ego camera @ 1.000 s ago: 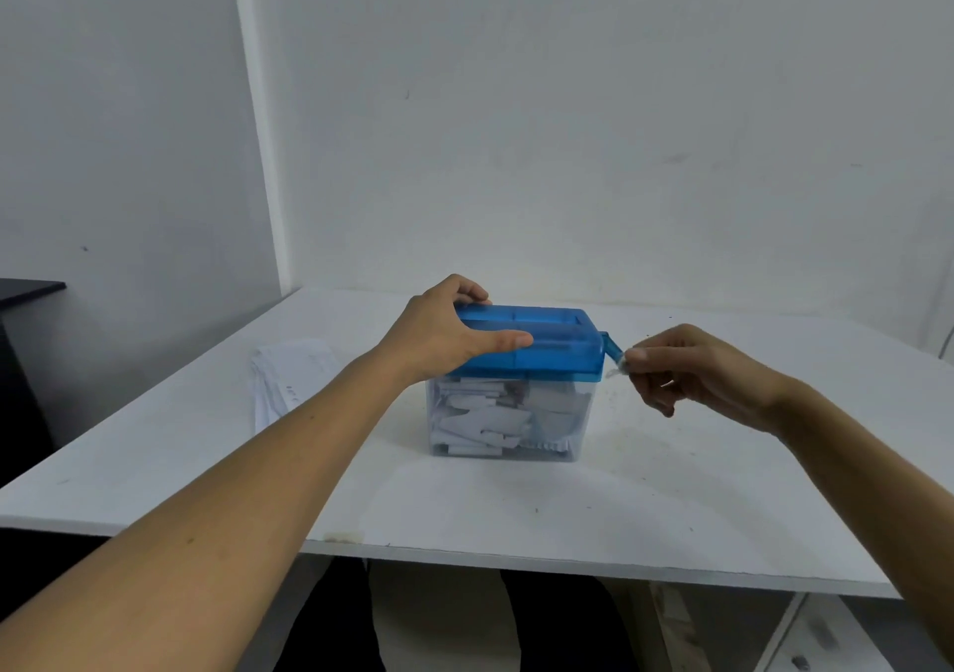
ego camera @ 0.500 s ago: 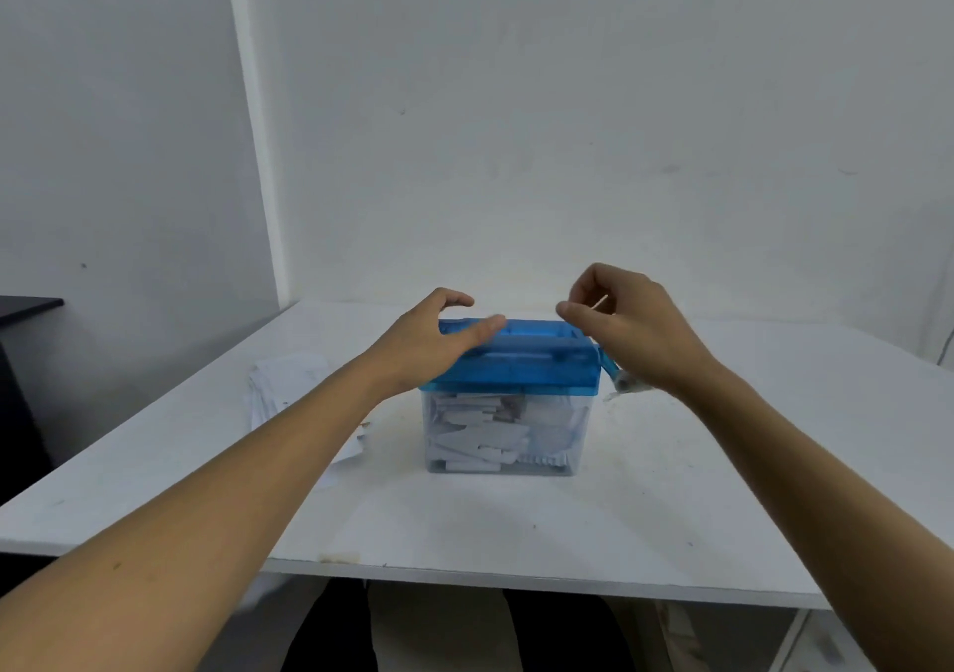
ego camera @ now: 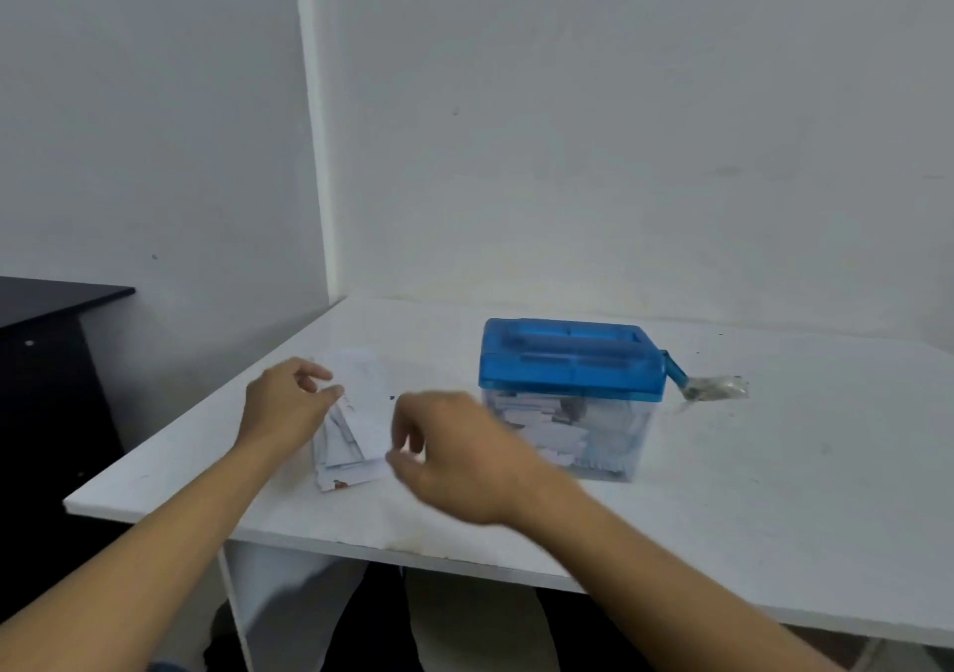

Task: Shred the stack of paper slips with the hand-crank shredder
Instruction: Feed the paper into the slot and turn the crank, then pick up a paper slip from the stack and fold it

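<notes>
The hand-crank shredder has a blue lid on a clear bin partly filled with white shreds, and stands on the white table. Its blue crank sticks out to the right, with nothing touching it. Left of the shredder lies the stack of paper slips. My left hand is at the stack's left edge, its curled fingertips against the top slips; I cannot tell whether it pinches one. My right hand is blurred and hovers at the stack's right edge, fingers loosely curled and holding nothing.
A black cabinet stands to the left of the table. The table sits in a corner of white walls. Its front edge runs just below my forearms.
Both hands left the shredder and went left to the paper stack. The view swung left, so the shredder now sits right of centre.
</notes>
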Tool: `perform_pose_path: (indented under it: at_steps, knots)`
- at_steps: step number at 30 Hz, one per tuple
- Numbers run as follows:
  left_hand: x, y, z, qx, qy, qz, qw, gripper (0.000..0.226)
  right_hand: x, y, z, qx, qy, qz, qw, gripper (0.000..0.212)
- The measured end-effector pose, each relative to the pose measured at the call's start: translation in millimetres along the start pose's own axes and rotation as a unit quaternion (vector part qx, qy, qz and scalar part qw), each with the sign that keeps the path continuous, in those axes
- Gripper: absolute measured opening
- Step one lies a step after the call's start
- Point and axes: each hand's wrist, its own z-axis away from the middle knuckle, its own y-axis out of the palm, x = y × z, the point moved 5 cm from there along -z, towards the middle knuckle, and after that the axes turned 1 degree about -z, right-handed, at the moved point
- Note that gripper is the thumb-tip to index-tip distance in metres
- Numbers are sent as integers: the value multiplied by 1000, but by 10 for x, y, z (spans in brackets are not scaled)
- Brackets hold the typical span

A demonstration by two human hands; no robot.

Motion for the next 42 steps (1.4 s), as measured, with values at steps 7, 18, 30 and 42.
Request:
perform_pose_path:
  at_steps: [7,18,30,42]
  knots:
    - [351,289,53,18,-9,-148,989,22,-323,659,-508,-67,118,-33,990,45]
    - [317,310,135,39,45,-185,981,20,-596,845,-627,-26,234,-29,972,61]
    - [162,360,218,66,129,-192,971,15,-616,802,-607,-42,243,-84,965,70]
    - [177,401,248,87,130,-159,975,29,-600,795,-563,-39,269,-119,955,73]
